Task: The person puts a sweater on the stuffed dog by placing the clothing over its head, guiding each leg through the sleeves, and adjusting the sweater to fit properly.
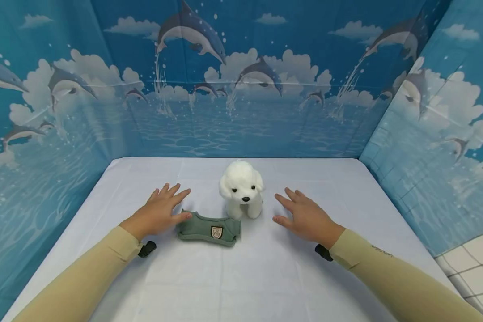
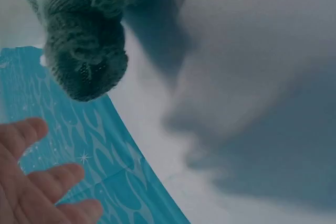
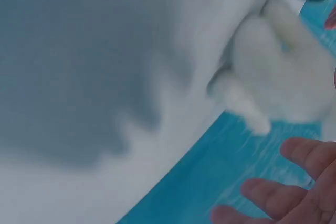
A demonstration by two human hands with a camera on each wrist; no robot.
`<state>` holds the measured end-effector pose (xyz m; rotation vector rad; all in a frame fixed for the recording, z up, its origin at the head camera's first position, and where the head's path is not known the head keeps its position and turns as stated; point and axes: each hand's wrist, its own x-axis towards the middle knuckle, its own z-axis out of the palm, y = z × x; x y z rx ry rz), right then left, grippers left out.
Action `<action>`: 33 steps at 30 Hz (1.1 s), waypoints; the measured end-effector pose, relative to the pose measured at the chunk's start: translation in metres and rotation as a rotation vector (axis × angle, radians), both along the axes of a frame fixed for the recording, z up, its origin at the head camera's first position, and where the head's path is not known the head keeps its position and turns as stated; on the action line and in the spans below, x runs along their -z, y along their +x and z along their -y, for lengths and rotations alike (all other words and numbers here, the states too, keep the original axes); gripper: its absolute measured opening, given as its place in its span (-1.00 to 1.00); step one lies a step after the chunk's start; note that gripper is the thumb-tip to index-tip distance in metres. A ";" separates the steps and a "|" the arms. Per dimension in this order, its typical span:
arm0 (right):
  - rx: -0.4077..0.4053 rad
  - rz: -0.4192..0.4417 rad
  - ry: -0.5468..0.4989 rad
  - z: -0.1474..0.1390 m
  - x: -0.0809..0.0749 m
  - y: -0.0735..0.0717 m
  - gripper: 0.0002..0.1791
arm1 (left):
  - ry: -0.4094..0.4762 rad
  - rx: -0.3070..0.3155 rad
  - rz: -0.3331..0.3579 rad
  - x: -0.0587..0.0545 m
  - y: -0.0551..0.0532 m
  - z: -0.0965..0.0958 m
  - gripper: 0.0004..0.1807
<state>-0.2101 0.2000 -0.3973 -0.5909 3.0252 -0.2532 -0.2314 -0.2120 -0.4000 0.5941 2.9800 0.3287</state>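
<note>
A white plush dog (image 1: pixel 241 190) with black eyes and nose stands upright on the table, facing me. Just in front of it, to the left, lies a small green knitted garment (image 1: pixel 201 228) with a shield-shaped patch (image 1: pixel 216 232). My left hand (image 1: pixel 158 212) hovers at the garment's left end, fingers spread, its thumb overlapping the fabric in the head view. The left wrist view shows the garment's rolled knit end (image 2: pixel 86 59) beyond the fingers. To the right of the dog, my right hand (image 1: pixel 306 217) is held with spread fingers and nothing in it. The dog's body (image 3: pixel 283 72) appears blurred in the right wrist view.
A white cloth covers the table (image 1: pixel 257 281). Blue curtains (image 1: pixel 241 125) printed with dolphins and clouds rise behind it and along both sides. White floor tiles (image 1: pixel 479 268) show at the lower right. Each wrist carries a small black device.
</note>
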 end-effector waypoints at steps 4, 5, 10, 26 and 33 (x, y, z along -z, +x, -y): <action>-0.123 0.076 -0.037 0.026 0.005 0.009 -0.24 | 0.045 0.057 0.109 0.005 0.003 0.000 -0.25; -0.158 0.094 -0.041 0.032 0.006 0.011 -0.25 | 0.055 0.069 0.132 0.006 0.004 0.000 -0.27; -0.310 0.146 -0.061 0.055 0.015 0.013 -0.24 | 0.063 0.132 0.159 0.011 0.006 -0.003 -0.38; -0.431 0.155 -0.175 0.094 0.021 0.014 -0.36 | 0.143 0.292 0.127 0.012 0.012 -0.024 -0.73; -0.431 0.105 -0.206 0.097 0.024 0.013 -0.54 | 0.148 0.314 0.121 0.012 0.015 -0.028 -0.74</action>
